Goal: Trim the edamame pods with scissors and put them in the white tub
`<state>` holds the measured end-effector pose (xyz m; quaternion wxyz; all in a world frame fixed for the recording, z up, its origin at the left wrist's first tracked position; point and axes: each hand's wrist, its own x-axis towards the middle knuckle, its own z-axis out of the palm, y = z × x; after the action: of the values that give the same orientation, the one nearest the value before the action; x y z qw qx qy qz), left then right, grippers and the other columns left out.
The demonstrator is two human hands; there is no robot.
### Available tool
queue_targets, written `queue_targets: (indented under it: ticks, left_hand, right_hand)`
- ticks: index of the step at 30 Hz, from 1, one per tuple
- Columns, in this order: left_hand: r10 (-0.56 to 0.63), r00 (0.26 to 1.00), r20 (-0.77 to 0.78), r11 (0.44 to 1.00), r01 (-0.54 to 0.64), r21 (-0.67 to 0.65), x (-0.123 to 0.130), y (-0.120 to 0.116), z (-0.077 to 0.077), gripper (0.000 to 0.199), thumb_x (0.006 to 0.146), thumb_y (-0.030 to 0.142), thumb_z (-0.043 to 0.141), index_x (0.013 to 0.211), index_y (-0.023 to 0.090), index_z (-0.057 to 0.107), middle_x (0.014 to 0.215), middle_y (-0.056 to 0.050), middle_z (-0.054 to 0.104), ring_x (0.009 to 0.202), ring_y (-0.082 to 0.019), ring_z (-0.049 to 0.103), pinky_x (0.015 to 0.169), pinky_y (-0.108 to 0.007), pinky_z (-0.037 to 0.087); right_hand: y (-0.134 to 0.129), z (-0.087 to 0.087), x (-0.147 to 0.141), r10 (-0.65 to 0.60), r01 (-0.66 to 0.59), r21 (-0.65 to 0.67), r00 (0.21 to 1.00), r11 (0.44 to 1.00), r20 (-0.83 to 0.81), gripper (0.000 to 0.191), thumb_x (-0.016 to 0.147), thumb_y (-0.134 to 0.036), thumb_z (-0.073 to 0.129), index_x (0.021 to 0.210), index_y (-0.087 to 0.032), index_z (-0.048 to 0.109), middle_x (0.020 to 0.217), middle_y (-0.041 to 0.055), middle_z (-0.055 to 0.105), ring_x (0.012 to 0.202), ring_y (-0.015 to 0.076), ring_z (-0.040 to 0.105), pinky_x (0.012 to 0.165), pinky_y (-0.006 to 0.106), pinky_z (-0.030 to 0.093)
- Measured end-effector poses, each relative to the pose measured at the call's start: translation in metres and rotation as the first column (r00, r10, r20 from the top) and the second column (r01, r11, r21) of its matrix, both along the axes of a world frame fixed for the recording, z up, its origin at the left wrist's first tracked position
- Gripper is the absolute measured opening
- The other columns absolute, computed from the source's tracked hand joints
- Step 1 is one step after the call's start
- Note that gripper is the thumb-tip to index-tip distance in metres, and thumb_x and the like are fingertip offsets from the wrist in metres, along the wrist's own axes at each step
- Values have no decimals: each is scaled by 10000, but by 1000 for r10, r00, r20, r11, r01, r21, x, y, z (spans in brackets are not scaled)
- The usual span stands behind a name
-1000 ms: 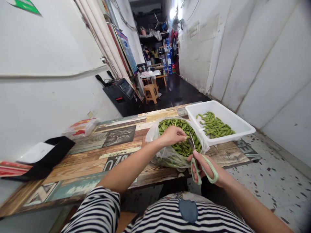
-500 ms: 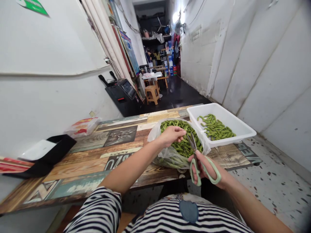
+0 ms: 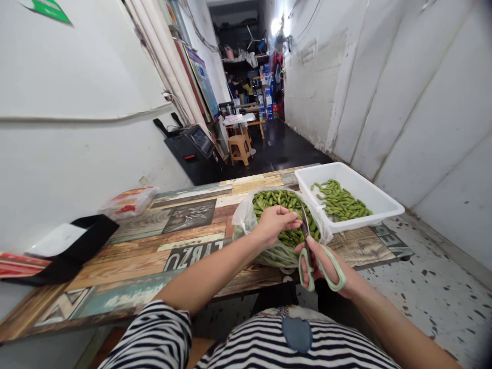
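A clear plastic bag [image 3: 243, 218] full of green edamame pods [image 3: 274, 197] stands open on the table before me. Over it, my left hand [image 3: 274, 224] is closed in a pinch on an edamame pod, mostly hidden by the fingers. My right hand [image 3: 324, 260] grips a pair of scissors [image 3: 340, 277] with pale green handles. Their blades point up and away from me, nearly together, right beside the left fingertips. To the right of the bag, a white plastic tray [image 3: 378, 197] holds a loose pile of edamame pods [image 3: 342, 201].
The wood-patterned table [image 3: 146, 261] spans the front. At its left are a black holder [image 3: 90, 238] and a plastic-wrapped package [image 3: 130, 201]. Beyond the table are a black machine [image 3: 192, 151], a tan stool [image 3: 239, 148] and a white table. A wall runs along the right.
My left hand has moved slightly right and down, up against the scissor blades. The blades have closed from a wider gap. Bag and tray stay in place.
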<state>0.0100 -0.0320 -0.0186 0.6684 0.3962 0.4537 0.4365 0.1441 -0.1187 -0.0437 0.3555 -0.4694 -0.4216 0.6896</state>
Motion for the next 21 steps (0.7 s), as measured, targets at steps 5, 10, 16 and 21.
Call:
queue_targets:
  ticks: [5,10,16,21]
  left_hand:
    - [40,999,-5,999,-40,22,5,-8,-3,237,729,64,667,640,102,452,570,-57,633,558,-122,651,609,-231,534]
    - [29,996,-83,999,-26,26,1,0,1,225,709,71,654,625,114,449,568,-57,622,553,-128,640,587,-241,525]
    - [-38,947,-320,996,60,59,-18,38,7,72,687,93,532,688,145,483,601,18,570,432,-62,499,444,-189,397]
    - [-64,462,-884,830,517,210,-19,49,-3,144,655,181,609,771,173,694,588,12,595,532,-104,508,551,-218,386]
  right_hand:
    - [0,-2,-1,-13,13,20,1000,1000,7,496,802,-656,417,884,-173,494,529,-35,538,400,130,553,401,234,418]
    - [2,-3,2,-73,74,-45,997,996,22,471,770,-661,467,792,-193,508,422,-65,447,293,104,424,316,237,382]
    - [1,-5,9,-107,98,-94,989,991,-104,435,770,-630,504,797,-196,517,459,-56,477,343,110,449,360,263,429]
    - [-1,-7,12,-105,92,-94,984,991,-142,435,787,-618,490,811,-185,513,475,-47,502,366,121,478,390,281,456]
